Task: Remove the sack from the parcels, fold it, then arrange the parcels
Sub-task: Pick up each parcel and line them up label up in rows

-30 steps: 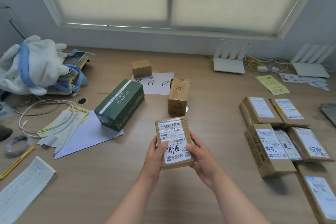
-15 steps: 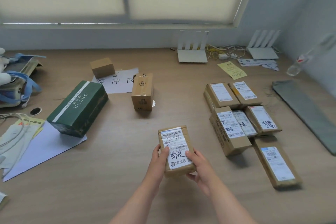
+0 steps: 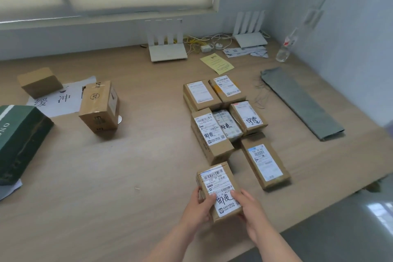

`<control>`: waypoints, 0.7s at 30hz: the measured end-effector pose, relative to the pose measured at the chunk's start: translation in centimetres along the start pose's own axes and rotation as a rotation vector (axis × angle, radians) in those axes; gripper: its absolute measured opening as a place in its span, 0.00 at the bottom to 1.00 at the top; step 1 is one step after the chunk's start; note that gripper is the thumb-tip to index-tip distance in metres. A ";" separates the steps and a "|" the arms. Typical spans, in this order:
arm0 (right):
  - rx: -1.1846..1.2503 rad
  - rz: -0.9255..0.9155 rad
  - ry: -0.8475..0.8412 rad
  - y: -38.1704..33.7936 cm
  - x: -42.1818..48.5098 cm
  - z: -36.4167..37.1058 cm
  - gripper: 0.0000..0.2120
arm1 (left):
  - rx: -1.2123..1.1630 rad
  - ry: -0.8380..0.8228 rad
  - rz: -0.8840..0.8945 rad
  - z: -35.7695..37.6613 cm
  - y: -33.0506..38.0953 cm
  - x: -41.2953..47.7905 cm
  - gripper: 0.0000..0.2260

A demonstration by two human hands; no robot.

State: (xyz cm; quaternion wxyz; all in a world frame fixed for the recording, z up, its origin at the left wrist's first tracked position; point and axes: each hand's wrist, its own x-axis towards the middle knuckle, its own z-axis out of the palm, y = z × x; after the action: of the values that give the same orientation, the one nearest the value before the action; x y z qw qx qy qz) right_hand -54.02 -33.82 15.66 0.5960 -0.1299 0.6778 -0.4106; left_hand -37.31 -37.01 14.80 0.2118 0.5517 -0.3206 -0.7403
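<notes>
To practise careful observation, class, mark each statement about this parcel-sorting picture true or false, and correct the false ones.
1. The left hand and right hand together hold one labelled parcel. True.
2. The grey sack is draped over the parcel group. False: it lies folded flat on the table, to the right of the group and apart from it.
3. The green box stands to the right of the parcel group. False: it is at the far left edge of the view.
4. Two white routers stand at the back of the table, near the wall. True.
</notes>
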 end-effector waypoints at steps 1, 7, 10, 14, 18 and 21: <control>0.006 -0.003 0.029 0.1 0.3 -1.0 0.11 | 0.037 -0.002 0.001 1.0 -0.2 0.4 0.24; -0.067 -0.111 0.212 -0.6 1.6 -5.0 0.10 | 0.198 0.010 0.038 5.7 -0.5 3.8 0.32; -0.182 -0.192 0.301 -1.1 2.6 -5.7 0.11 | 0.244 0.044 0.059 7.2 0.3 5.0 0.24; -0.360 -0.271 0.409 -0.9 4.7 -6.5 0.18 | 0.260 0.066 0.085 8.4 1.1 6.5 0.21; -0.404 -0.333 0.435 -1.6 5.5 -6.6 0.18 | 0.223 0.079 0.084 9.0 1.6 7.1 0.18; -0.430 -0.336 0.424 -2.2 5.8 -6.5 0.19 | 0.221 0.085 0.099 9.2 1.9 7.4 0.21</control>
State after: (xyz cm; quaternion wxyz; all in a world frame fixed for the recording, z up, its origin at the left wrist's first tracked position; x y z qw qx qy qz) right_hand -62.17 -36.47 12.85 0.3249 -0.2737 0.8268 -0.3686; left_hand -48.36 -41.07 12.77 0.1993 0.5862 -0.4176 -0.6650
